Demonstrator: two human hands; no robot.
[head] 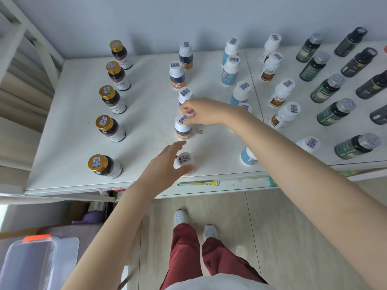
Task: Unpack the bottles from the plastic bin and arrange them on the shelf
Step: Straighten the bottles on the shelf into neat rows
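Standing in rows, bottles (113,99) cover the white shelf (69,126) against a grey wall (188,21). The right hand (202,113) pinches the cap of an orange-label bottle (182,131). The left hand (165,164) is spread beside the front bottle (184,159), thumb touching it. A clear bin (31,264) sits low at left, by the wood floor (272,227).

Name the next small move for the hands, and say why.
Probably lift the right hand off the cap: the orange-label bottle it pinches already stands upright on the shelf, in line with its row. The left hand only cups the front bottle, near the shelf's edge, so that one can wait.
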